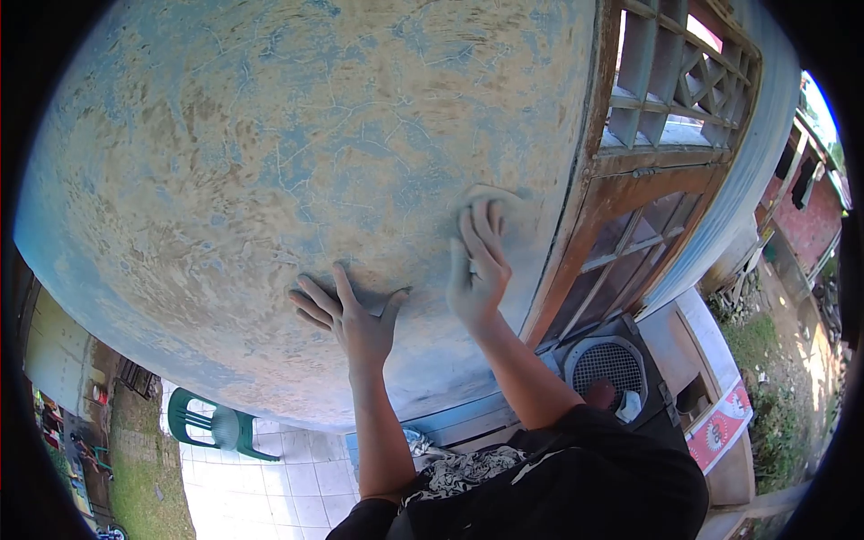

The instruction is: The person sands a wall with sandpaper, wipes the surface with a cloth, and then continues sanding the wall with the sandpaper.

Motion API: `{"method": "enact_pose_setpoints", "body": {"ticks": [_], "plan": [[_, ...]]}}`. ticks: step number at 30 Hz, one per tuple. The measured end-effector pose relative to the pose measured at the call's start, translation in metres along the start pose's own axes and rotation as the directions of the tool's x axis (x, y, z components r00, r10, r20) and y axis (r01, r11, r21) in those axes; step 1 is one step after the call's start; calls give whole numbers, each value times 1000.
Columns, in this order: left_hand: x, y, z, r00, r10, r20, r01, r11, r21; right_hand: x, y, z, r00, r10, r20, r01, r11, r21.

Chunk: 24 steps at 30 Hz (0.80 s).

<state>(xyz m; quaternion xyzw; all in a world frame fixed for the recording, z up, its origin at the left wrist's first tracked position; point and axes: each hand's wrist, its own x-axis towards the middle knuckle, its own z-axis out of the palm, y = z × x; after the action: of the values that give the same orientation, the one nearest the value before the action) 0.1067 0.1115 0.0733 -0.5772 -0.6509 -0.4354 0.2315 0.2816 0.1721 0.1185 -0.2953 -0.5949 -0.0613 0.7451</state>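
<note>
A wall (360,135) with worn, cracked blue and beige paint fills the upper middle of the head view. My left hand (355,319) lies against its lower part with fingers spread, holding nothing. Farther right and higher, my right hand (481,256) presses a thin, pale sanding sheet or pad (493,192) to the wall, close to the window frame. The fingers are bent over it, and its edge shows above the fingertips. Pale dust coats both hands.
A wooden door or window frame (576,207) with lattice stands at the right. Below it is a round mesh-covered speaker or fan (606,367) beside a red-and-white printed sheet (720,427). A green plastic chair (193,416) stands on white tiles (243,490) at lower left.
</note>
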Motion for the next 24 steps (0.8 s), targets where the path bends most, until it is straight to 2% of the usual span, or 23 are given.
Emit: {"method": "enact_pose_setpoints", "body": {"ticks": [2,4,7,8,9,10,11,13,15,17,21,23,24], "plan": [[1,1,-2,1000,-8,8,8,1000,1,21,-14,6,996,-50,71,48,998,27],[0,2,-4,998,-45,48,45,999,4,26,-17,5,966,-139,217,133,990,44],[-1,0,-1,999,-27,29,26,1000,11,10,4,-17,934,-152,325,157,988,11],[0,1,0,999,-21,29,21,1000,9,-4,19,-25,935,-152,320,157,987,8],[0,1,0,1000,-11,20,11,1000,5,-24,34,-33,969,-104,226,111,994,-19],[0,0,-1,1000,-3,10,3,1000,3,-32,36,-37,990,-56,131,62,997,-40],[-2,-3,-2,1000,-3,9,3,1000,6,-40,36,-33,990,-56,129,61,997,-37],[1,-3,1,999,33,-23,-32,999,4,-31,23,-17,999,31,-24,-32,999,-12],[1,0,1,1000,0,-5,0,1000,-13,1,-5,0,984,-98,151,98,995,11],[1,4,-5,998,-58,34,58,998,-6,31,-28,14,945,-195,263,172,979,107],[1,10,-15,995,-70,70,65,996,65,36,-33,3,920,-187,345,148,979,137],[0,9,-15,998,-35,58,29,995,92,10,-8,-13,928,-171,330,182,983,-5],[2,10,-18,998,-33,52,27,995,99,-6,6,-26,941,-132,311,153,987,-43]]}}
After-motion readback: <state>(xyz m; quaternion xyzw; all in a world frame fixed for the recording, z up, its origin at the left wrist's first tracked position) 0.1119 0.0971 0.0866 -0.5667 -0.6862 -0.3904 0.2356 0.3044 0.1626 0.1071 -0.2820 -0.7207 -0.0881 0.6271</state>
